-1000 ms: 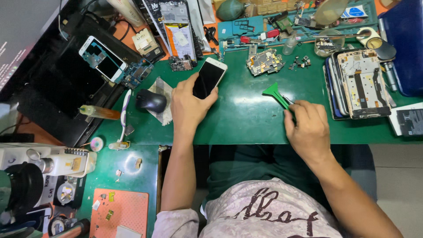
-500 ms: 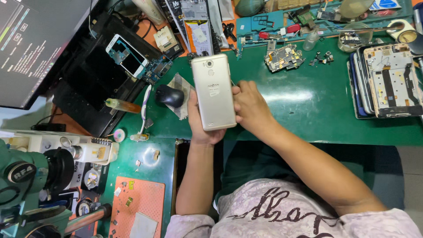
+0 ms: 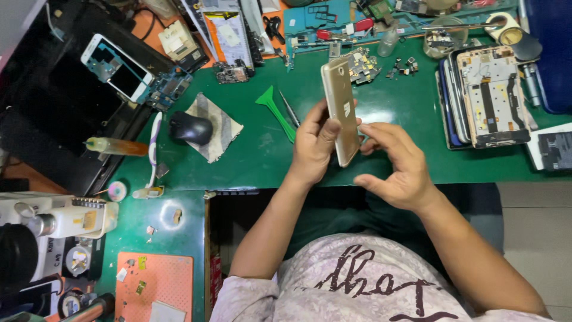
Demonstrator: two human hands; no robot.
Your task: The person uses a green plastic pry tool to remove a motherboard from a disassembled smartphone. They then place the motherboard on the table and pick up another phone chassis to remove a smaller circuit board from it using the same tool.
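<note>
— Gold metal, mid-frame in the head view: phone [image 3: 341, 110] turned on edge, back facing left, gripped by left hand [image 3: 314, 146], thumb across the rear shell, fingers wrapped behind.

— And a second ago?

— Lay flat near the same hand, glass up; half a second ago lifted, back toward the camera. Now rotated edge-on above the green mat [image 3: 250, 161].

— Right hand [image 3: 398, 167]?

— Empty now, fingers half curled and spread, tips just beside the phone's lower edge. Earlier closed around the green pry tool [image 3: 275, 111]; now dropped left of the phone, next to thin tweezers [image 3: 290, 111].

— Meaning?

— Probably inspection of the side seam, not prying yet, judging by the tool set aside.

— Around it?

— Black mouse [image 3: 190, 127] on a grey cloth [image 3: 215, 126], centre-left. Bare circuit board [image 3: 361, 65] just above the phone. Stack of opened phone frames [image 3: 488, 95] at right. White phone [image 3: 116, 67] on a dark laptop, upper left.
</note>
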